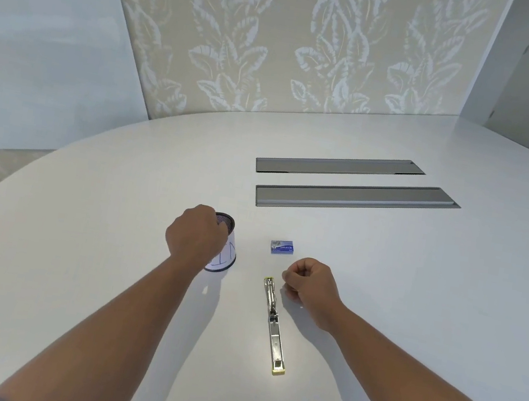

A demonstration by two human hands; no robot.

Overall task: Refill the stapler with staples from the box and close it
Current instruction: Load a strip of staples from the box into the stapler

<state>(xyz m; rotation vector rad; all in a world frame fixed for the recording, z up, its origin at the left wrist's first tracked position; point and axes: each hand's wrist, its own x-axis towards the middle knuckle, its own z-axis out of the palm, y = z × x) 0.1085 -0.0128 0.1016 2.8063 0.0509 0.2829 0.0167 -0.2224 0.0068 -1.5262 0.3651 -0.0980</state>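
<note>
A metal stapler (274, 323) lies swung fully open and flat on the white table, its yellow-tipped ends pointing toward and away from me. Beyond it sits a small blue staple box (282, 248), its lid closed. My right hand (310, 285) rests just right of the stapler's far end with the fingers curled into a loose fist; whether it pinches anything is hidden. My left hand (196, 236) hovers over the rim of a black mesh cup (226, 249) wrapped in white paper, fingers bunched downward at the opening.
Two long grey cable-tray lids (356, 183) are recessed into the table (414, 293) beyond the box. The rounded table edge curves at the left. A leaf-patterned wall stands behind.
</note>
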